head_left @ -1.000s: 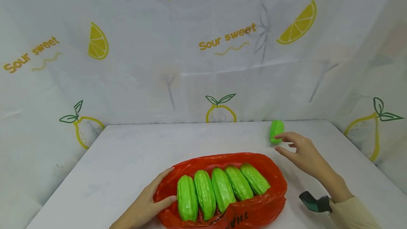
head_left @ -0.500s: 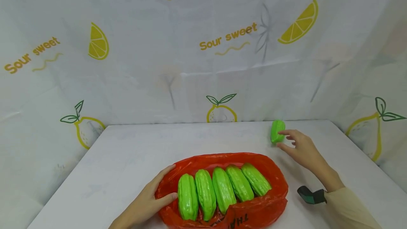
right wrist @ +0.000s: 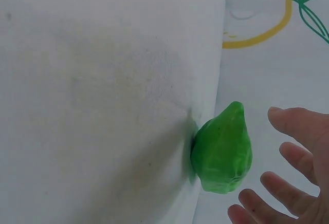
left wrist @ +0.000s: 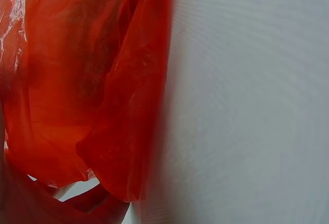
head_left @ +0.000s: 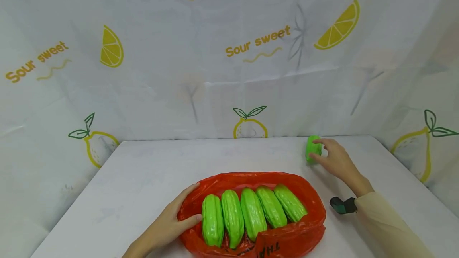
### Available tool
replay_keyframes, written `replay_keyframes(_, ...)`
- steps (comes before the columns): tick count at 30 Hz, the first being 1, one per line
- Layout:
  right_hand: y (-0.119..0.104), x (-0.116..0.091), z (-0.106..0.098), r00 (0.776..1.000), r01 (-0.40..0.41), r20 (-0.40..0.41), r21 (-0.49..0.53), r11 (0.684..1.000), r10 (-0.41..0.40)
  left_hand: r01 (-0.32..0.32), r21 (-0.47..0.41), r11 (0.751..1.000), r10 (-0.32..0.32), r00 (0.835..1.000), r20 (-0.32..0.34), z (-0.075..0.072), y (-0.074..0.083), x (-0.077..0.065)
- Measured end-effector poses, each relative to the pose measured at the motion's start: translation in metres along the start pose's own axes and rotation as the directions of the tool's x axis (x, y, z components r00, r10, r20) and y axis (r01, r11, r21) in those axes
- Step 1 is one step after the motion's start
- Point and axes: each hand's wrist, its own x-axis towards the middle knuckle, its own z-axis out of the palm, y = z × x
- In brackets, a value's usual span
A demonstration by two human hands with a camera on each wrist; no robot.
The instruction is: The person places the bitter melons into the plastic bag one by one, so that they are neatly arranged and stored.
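Note:
A red plastic bag (head_left: 301, 242) stands with its mouth spread wide, and several light green, ridged bitter melons (head_left: 252, 214) lie side by side in it. My left hand (head_left: 166, 222) holds the bag's left rim, thumb over the edge and fingers along the outside. In the left wrist view the bag's red side (left wrist: 56, 90) fills the left part. At the table's far right, a lone bitter melon (head_left: 312, 148) lies between the spread thumb and fingers of my right hand (head_left: 337, 160). The right wrist view shows a gap between this melon (right wrist: 223, 154) and the fingers.
The white table (head_left: 143, 186) extends to a white backdrop (head_left: 161, 83) printed with lemons and words. A dark strap-like piece (head_left: 342, 206) hangs at the right sleeve (head_left: 387, 218).
My right hand has moved slightly farther forward, so its thumb and fingers now overlap the lone bitter melon in view. The left hand keeps its place on the bag's rim.

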Motion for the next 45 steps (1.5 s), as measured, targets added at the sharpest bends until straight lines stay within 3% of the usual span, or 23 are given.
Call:
replay_keyframes(10,0.010,0.015,0.008,0.998,-0.062,0.025,0.007,0.998,0.062,0.007,0.000,1.000,-0.007,1.000,-0.007,0.000,0.000,0.000)
replay_keyframes(18,0.015,0.023,0.013,0.981,-0.149,0.124,0.012,0.989,0.146,-0.002,-0.006,1.000,0.002,1.000,-0.004,0.000,0.002,-0.001)
replay_keyframes(26,0.019,0.023,0.012,0.980,-0.103,0.166,-0.023,0.994,0.106,0.000,-0.004,1.000,0.000,1.000,-0.010,0.000,0.003,-0.001)
replay_keyframes(33,0.023,0.021,0.010,0.981,-0.080,0.178,0.021,0.997,0.075,0.003,-0.001,1.000,-0.003,1.000,-0.012,0.001,0.003,-0.001)
replay_keyframes(45,0.019,0.019,0.013,0.992,0.008,0.126,0.050,0.999,-0.014,-0.002,-0.019,1.000,0.002,1.000,0.014,0.001,0.000,-0.001)
